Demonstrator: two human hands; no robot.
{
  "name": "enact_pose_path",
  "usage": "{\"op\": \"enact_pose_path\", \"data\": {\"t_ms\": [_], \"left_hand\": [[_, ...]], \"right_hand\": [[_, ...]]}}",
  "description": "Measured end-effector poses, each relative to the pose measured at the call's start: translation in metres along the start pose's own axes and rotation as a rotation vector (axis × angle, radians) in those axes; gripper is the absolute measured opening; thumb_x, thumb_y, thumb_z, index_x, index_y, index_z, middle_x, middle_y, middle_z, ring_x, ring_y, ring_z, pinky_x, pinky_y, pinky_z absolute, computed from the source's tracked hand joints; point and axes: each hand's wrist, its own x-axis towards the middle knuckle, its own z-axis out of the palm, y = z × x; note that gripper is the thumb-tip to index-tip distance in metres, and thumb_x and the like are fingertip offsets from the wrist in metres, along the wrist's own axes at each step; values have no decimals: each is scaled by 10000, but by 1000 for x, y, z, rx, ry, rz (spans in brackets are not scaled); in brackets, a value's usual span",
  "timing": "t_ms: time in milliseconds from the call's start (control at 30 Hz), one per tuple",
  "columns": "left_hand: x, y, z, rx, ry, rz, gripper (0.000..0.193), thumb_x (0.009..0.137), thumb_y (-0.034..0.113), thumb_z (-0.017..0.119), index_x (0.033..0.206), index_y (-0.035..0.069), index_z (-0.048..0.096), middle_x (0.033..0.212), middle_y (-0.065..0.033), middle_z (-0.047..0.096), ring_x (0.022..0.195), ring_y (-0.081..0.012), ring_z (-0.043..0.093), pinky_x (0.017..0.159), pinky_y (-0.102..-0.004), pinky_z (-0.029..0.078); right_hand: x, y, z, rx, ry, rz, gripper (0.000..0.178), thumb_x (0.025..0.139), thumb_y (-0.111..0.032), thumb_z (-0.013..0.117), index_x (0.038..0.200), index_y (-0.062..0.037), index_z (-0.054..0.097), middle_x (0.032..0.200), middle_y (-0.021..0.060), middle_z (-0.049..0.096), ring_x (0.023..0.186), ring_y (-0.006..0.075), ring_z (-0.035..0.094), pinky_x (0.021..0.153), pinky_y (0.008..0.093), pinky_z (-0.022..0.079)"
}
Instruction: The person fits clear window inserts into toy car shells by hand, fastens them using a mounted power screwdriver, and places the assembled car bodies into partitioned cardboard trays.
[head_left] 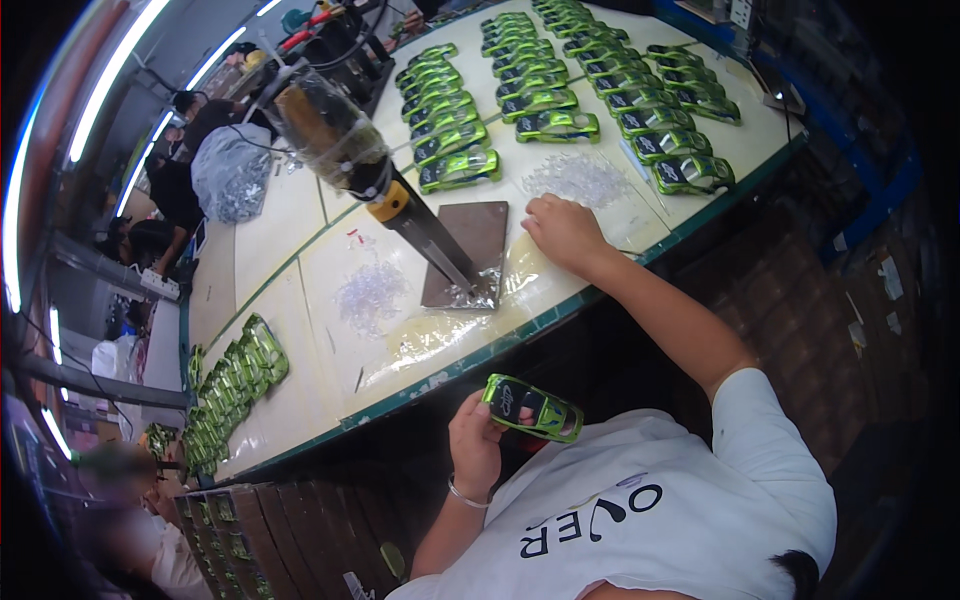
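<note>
My left hand, with a bangle on its wrist, grips a shiny green toy car body with a black hood, close to my shirt and below the table edge. On the table my right hand has its fingers curled and pressed together. Whatever they hold, if anything, is hidden. Just beyond it lies a pile of small clear plastic pieces. A dark metal plate lies left of that hand. Down onto the plate reaches a dark upright tool with a yellow collar and a plastic-wrapped top.
Rows of green car bodies stand across the far table. More car bodies are lined up at the left edge. A second pile of clear pieces lies left of the plate. Past it sits a grey plastic bag. Other people work at the far left.
</note>
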Motion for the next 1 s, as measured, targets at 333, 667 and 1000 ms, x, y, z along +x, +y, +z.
{"op": "enact_pose_path", "data": {"t_ms": [333, 667, 1000], "left_hand": [[-2, 5, -11, 14, -14, 4, 304, 838, 144, 352, 1031, -74, 440, 848, -160, 585, 770, -224, 599, 715, -323, 489], [4, 3, -18, 10, 5, 3, 287, 837, 135, 359, 1015, -74, 445, 833, -153, 589, 749, -217, 604, 693, -314, 497], [8, 3, -12, 17, -13, 17, 286, 837, 138, 366, 1013, -75, 441, 806, -164, 591, 731, -225, 607, 664, -319, 505]], "right_hand": [[4, 16, 7, -150, 56, -207, 105, 712, -127, 533, 647, -50, 503, 696, 84, 514, 658, 256, 555, 558, 368, 452], [-23, 36, -39, -396, -78, -500, 23, 622, -83, 526, 617, -60, 523, 665, 87, 515, 637, 223, 552, 536, 330, 441], [17, 38, -46, -188, -440, -103, 78, 647, -49, 521, 652, -14, 592, 717, 133, 600, 689, 239, 594, 601, 358, 461]]}}
